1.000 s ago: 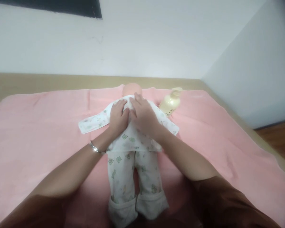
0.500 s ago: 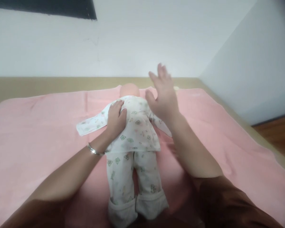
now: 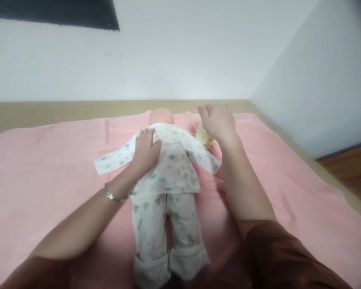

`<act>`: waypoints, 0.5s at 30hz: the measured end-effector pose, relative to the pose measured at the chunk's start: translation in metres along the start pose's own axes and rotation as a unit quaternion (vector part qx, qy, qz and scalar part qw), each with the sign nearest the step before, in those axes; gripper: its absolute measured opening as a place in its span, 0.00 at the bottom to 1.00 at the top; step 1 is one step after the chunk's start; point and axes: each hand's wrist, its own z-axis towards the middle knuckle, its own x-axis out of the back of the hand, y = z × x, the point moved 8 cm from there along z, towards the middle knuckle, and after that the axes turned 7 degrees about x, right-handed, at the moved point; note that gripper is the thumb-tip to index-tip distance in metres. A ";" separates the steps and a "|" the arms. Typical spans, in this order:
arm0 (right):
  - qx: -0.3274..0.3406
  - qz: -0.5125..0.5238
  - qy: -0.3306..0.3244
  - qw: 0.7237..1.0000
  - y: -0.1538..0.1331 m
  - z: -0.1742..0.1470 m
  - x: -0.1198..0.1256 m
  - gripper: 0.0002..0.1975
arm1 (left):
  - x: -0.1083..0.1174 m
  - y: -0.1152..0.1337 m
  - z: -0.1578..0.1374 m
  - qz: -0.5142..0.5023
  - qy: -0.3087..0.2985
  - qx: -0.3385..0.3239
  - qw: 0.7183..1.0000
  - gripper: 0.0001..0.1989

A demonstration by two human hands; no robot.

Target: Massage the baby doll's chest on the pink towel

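A doll in a white printed top and matching trousers lies on a pink cloth, its bare round head away from me and its sleeves spread. My left hand, with a silver bangle at the wrist, rests flat on the left of the doll's upper body, thumb apart from the fingers. Beyond the doll's right sleeve is a bottle with pale yellow contents. My right hand is over its top with the fingers curled; the hand hides the bottle's top and most of the grip.
The pink cloth covers most of a tan surface, whose edge runs down the right side. White walls rise behind and to the right. A dark panel hangs at upper left. Wooden floor shows at far right.
My right hand has moved right and down from a raised, spread pose to the bottle's top, and its fingers have curled. The bottle's body now shows. My left hand stays on the doll.
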 end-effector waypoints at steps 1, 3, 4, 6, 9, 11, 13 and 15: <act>-0.013 0.003 0.000 1.000 0.001 0.000 0.000 0.29 | -0.001 0.007 -0.003 -0.030 -0.017 0.011 0.999 0.32; -0.031 0.015 0.000 0.999 0.002 0.001 0.001 0.28 | -0.009 0.030 -0.009 -0.147 -0.067 0.017 0.987 0.33; -0.039 0.019 0.001 0.999 0.004 0.002 0.002 0.29 | -0.016 0.044 -0.011 -0.230 -0.110 0.020 0.967 0.31; -0.054 0.023 0.003 0.998 0.007 0.003 0.003 0.29 | -0.043 0.071 -0.013 -0.390 -0.232 0.079 0.887 0.32; -0.083 0.028 0.001 0.996 0.013 0.003 0.003 0.28 | -0.073 0.106 -0.006 -0.563 -0.315 0.175 0.743 0.36; -0.098 0.031 -0.004 0.995 0.016 0.003 0.002 0.25 | -0.083 0.121 0.001 -0.645 -0.317 0.207 0.664 0.35; -0.107 0.030 -0.012 0.994 0.017 0.002 0.001 0.23 | -0.087 0.130 0.005 -0.696 -0.318 0.217 0.607 0.34; -0.110 0.024 -0.017 0.993 0.017 0.002 0.001 0.21 | -0.087 0.133 0.004 -0.719 -0.326 0.219 0.574 0.34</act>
